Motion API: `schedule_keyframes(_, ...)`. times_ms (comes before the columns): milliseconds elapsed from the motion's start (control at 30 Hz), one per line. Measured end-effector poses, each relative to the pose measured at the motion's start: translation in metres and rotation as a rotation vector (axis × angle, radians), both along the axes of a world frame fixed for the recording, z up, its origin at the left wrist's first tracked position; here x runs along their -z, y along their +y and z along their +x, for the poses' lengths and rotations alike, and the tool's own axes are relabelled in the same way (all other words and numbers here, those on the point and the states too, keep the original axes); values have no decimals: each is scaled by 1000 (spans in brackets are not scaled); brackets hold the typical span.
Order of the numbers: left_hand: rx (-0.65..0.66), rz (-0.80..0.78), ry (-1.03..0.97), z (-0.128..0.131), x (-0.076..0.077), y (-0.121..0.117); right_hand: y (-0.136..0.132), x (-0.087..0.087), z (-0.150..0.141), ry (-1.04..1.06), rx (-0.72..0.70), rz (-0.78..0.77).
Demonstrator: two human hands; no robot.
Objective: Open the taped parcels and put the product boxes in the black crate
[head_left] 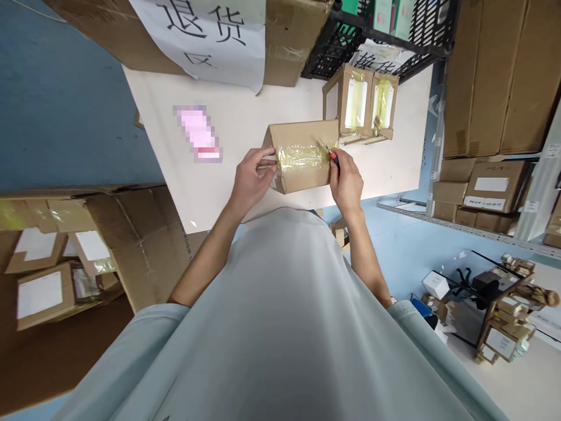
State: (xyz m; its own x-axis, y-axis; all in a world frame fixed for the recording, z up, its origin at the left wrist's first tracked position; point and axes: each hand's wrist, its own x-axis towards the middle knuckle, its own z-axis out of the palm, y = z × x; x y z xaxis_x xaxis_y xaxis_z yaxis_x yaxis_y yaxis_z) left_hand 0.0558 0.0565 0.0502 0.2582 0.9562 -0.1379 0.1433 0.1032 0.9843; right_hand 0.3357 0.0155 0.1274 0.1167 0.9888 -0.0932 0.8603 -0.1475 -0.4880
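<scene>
A brown cardboard box (307,137) sits near the front edge of the white table, a band of clear yellowish tape (302,158) across it. At the box's left end, my left hand (254,175) has its fingers bent against the edge and grips that side. My right hand (347,181) is closed around a box cutter (333,156) with a red and black handle. Its thin metal tip points up and left over the right end of the tape; whether it touches the tape I cannot tell.
Two taped cardboard boxes (366,102) stand just behind on the right, by a black plastic crate (333,47). A large carton with a paper sign (219,35) lines the table's back. A blurred pink item (199,134) lies left. An open carton (135,245) of parcels stands lower left; shelves (486,216) rise at right.
</scene>
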Motion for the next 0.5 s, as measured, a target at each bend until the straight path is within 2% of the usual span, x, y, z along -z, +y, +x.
schedule_keyframes(133,35,47,7,3,-2,1,-1,6,8,28,23,5)
schedule_keyframes(233,34,104,35,13,-12,-2,-4,4,22,70,22,21)
schedule_keyframes(333,16,145,79,28,-35,-12,-4,0,40,146,-2,15)
schedule_keyframes(400,-12,166,115,41,-53,-22,-2,4,52,220,-8,-6)
schedule_keyframes(500,-63,199,188,63,-71,-35,4,31,66,385,-8,-49)
